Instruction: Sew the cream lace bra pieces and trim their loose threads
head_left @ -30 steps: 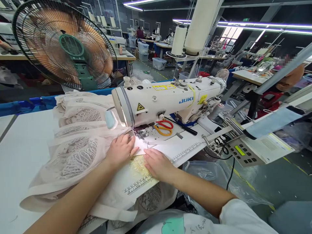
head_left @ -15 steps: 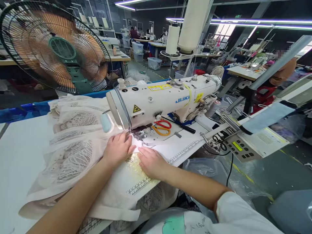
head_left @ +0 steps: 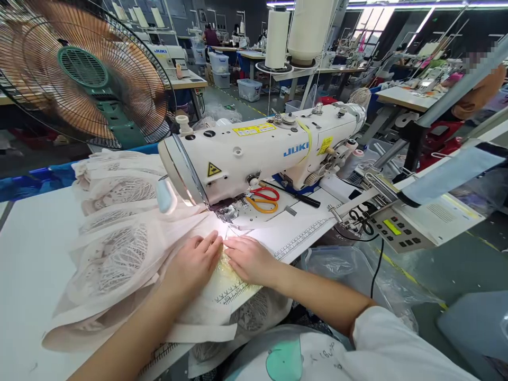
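My left hand (head_left: 194,262) lies flat, fingers stretched out, on pale pink lace fabric (head_left: 119,248) just in front of the presser foot (head_left: 226,214) of a white JUKI sewing machine (head_left: 257,151). My right hand (head_left: 248,258) rests beside it, fingers extended and pressing the fabric's edge onto the white machine table (head_left: 301,233). The two hands nearly touch at the fingertips over a yellowish patch on the table. More of the lace garment is bunched to the left of the machine.
Red and orange scissors (head_left: 264,200) and a black tool (head_left: 297,197) lie under the machine arm. A control panel (head_left: 397,233) sits at the right. A large running fan (head_left: 79,74) stands behind left. Thread cones (head_left: 309,32) rise behind. Other workstations and a person are far back.
Both hands have drawn back toward me from the presser foot and come closer together on the fabric. The camera view has shifted slightly.
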Tool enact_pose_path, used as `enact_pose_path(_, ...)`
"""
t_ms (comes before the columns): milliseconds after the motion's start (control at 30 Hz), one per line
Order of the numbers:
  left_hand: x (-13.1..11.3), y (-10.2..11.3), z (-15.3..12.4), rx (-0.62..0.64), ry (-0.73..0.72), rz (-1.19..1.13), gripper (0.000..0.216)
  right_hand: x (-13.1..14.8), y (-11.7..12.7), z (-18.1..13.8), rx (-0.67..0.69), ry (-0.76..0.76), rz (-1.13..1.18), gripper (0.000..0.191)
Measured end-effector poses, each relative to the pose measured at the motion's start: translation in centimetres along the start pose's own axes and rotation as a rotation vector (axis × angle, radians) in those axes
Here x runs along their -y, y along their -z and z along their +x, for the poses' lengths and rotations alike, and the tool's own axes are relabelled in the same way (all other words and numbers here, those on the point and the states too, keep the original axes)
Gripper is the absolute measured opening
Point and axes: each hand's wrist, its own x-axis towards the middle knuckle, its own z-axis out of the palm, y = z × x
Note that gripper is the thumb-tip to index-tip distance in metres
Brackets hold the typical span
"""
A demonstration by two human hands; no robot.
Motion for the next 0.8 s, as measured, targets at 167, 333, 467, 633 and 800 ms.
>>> enact_pose_path(167,0.7,-0.3,-0.5,-0.003,-0.018,-0.008,0.042,-0.3,0.0,0.0,-0.057,0.009,0.035,0.022)
enact_pose_path(333,0.7,-0.1,-0.2,-0.009,-0.035,0.002,0.045,-0.3,0.2,0.0,-0.061,-0.005,0.06,0.021)
enact_pose_path(467,1.2,0.0,0.0,-0.011,-0.047,-0.038,0.045,-0.3,0.3,0.0,-0.04,-0.015,0.072,0.022)
enact_pose_path(633,2.4,-0.5,0.2,0.018,-0.047,-0.097,0.046,-0.4,0.2,0.0,-0.01,-0.026,0.083,0.022)
enact_pose_path(800,3.8,-0.9,0.6,0.035,-0.043,-0.108,0.048,-0.5,0.1,0.0,-0.005,-0.036,0.1,0.022)
